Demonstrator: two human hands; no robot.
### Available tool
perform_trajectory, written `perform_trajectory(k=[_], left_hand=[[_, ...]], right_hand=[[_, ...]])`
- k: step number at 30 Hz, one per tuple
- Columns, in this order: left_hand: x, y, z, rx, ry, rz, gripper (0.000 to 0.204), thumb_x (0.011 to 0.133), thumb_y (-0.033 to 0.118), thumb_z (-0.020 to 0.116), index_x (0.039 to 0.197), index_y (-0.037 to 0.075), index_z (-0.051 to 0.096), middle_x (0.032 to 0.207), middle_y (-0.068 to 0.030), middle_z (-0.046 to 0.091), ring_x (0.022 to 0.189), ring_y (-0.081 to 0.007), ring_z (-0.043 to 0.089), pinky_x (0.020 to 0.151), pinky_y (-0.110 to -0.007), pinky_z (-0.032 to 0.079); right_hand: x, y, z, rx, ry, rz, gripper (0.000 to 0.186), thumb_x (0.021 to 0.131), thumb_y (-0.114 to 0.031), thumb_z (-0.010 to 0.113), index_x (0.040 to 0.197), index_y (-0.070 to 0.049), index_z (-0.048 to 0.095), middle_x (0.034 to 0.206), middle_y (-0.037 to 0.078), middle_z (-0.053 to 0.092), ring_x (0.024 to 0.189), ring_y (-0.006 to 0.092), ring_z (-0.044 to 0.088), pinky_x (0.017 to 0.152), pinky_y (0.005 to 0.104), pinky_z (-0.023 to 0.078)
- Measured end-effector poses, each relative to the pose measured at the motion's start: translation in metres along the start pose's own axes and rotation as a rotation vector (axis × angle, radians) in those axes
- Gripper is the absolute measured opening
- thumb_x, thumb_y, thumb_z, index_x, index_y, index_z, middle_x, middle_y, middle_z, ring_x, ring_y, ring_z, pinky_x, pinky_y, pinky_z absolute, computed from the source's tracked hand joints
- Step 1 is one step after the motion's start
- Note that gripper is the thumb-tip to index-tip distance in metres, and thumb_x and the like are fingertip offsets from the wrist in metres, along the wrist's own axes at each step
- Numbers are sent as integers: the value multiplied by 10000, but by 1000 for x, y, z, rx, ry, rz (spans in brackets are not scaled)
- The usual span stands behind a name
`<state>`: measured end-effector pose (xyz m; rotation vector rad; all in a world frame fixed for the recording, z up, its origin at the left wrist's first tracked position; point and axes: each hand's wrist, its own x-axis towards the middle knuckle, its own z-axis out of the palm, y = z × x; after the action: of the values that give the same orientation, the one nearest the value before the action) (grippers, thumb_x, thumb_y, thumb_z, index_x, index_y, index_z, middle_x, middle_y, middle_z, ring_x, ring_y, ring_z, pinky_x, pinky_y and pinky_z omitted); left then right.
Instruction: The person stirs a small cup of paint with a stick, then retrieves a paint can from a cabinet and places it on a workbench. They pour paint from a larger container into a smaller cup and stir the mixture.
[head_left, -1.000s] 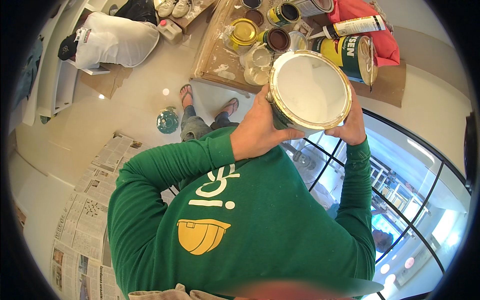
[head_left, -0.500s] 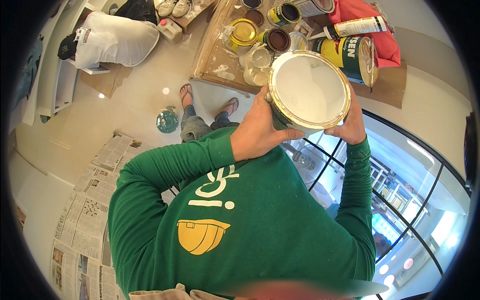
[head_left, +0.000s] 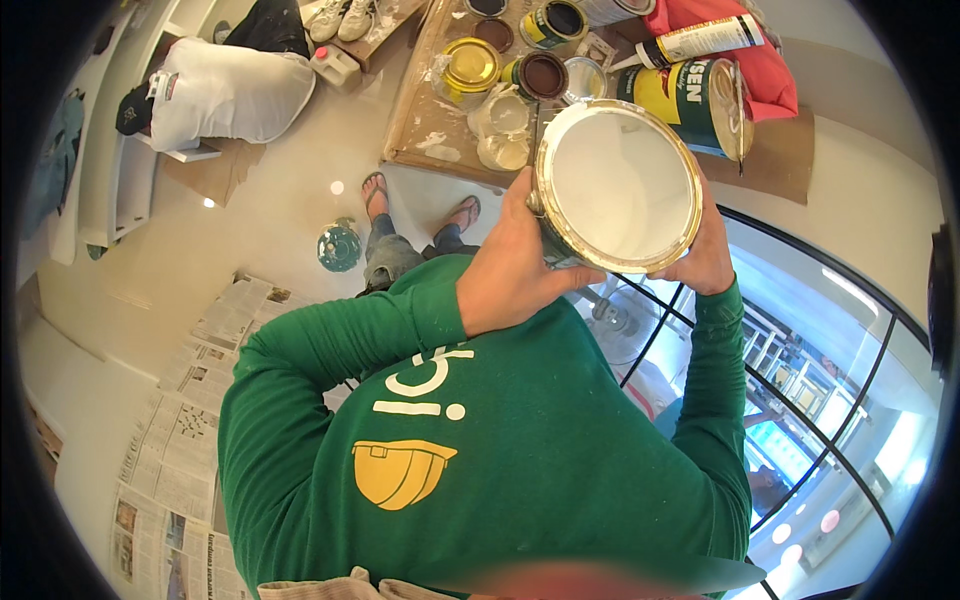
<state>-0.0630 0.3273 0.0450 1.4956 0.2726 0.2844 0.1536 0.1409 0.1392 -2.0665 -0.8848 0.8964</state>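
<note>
Raised in front of my chest is a round paint can (head_left: 566,243) with a smeared, yellowish metal rim. White paint (head_left: 622,180) shows inside its uncovered top. My left hand (head_left: 508,268) grips the can's left side, thumb along the lower edge. On the opposite side, my right hand (head_left: 706,246) clasps the wall, with part of its fingers hidden behind the can. The can is tipped so that its mouth faces up toward me.
Beyond the can, a cardboard-covered surface (head_left: 425,135) bears several paint tins, a sealant tube (head_left: 700,42), a large green-and-yellow can (head_left: 690,100) and a red bag (head_left: 768,85). A person in white (head_left: 235,95) bends at far left. Newspaper (head_left: 175,455) covers floor at left; black-framed glass (head_left: 815,450) stands right.
The paint surface inside the can has shifted, its pale edge lying differently. Both hands keep their hold, and the can has turned slightly.
</note>
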Motion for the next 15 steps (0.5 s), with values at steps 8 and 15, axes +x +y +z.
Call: perform_trajectory(k=[8, 15], left_hand=[[-1, 3, 14, 273, -84, 71, 1368, 746, 309, 1026, 1669, -133, 119, 1640, -372, 380, 1539, -489, 437, 1268, -476, 407], [19, 7, 31, 396, -276, 140, 1395, 722, 353, 1033, 1658, -159, 134, 1650, -397, 361, 1530, -524, 436, 1261, -478, 420]], right_hand=[[-62, 27, 20, 139, 184, 129, 1565, 493, -317, 1122, 1750, -34, 235, 1690, 146, 482, 1546, 285, 488, 1294, 443, 382], [-113, 59, 44, 350, 400, 162, 1583, 493, -362, 1131, 1751, -36, 225, 1685, 158, 477, 1531, 297, 502, 1281, 456, 411]])
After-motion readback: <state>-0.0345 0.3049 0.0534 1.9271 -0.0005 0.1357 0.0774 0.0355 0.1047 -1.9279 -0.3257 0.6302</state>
